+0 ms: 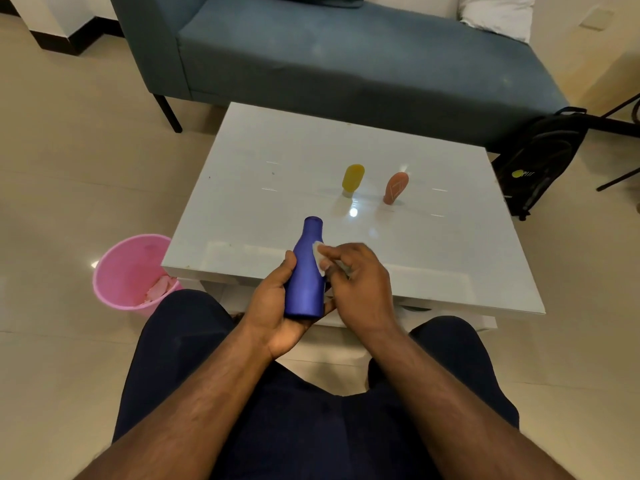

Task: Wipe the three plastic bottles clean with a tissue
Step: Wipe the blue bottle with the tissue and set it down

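Head view, read from left to right: a pink bin [130,271] stands on the floor at the near-left corner of the white table [450,258], with crumpled paper inside. Next, the left hand [277,306] wraps its fingers and thumb around the lower body of the blue bottle [304,271], holding it neck-up and tilted slightly, just above the near table edge. To its right, the right hand [360,282] pinches a white tissue [319,256] and presses it against the bottle's shoulder on the right side. Farther back on the table, the yellow bottle [352,179] and, right of it, the orange bottle [396,187] stand cap-down, near each other but apart, neither being handled. A black backpack [540,164] rests on the floor at far right. Risks from this position: the tissue is small and could slip from the pinch under a firm stroke; a loose left-hand grip could let the smooth bottle rotate or drop onto the lap; the two inverted bottles appear top-heavy and could topple if the table is bumped.
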The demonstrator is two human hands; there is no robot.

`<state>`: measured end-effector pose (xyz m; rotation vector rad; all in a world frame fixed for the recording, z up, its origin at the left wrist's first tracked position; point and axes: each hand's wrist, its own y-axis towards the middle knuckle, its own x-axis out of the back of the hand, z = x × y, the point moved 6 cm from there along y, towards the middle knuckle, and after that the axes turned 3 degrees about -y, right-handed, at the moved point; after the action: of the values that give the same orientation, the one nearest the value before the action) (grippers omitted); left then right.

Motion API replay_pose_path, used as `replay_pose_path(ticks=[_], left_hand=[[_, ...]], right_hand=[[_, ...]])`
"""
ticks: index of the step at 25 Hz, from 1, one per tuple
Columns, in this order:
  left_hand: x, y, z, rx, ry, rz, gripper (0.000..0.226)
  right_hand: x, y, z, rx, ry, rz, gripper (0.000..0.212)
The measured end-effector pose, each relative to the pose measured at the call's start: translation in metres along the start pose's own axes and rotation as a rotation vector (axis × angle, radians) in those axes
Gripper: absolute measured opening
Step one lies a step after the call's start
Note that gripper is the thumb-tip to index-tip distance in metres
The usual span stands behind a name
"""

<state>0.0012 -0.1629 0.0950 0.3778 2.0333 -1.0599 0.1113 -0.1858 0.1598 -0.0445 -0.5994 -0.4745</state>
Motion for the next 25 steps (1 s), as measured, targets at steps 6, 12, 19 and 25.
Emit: replay_pose_path(ticks=[6, 12, 19, 25], left_hand=[[0.008, 0.005, -0.008, -0.021, -0.037, -0.033, 0.047], [-0.001, 0.0, -0.002, 0.023, -0.058, 0.02, 0.039], [0.012, 0.006, -0.009, -0.015, -0.054, -0.064, 0.055], [0.006, 0.003, 0.0, -0.017, 0.082, -0.007, 0.062]], right_hand=[[-0.006, -0.052, 0.002, 0.033, 0.018, 0.055, 0.016], [0.004, 0.009, 0.011, -0.142, 0.19, 0.015, 0.014], [-0.014, -0.043, 0.019, 0.018, 0.069, 0.053, 0.013], [-0.006, -0.009, 0.027, 0.122, -0.103, -0.03, 0.02]])
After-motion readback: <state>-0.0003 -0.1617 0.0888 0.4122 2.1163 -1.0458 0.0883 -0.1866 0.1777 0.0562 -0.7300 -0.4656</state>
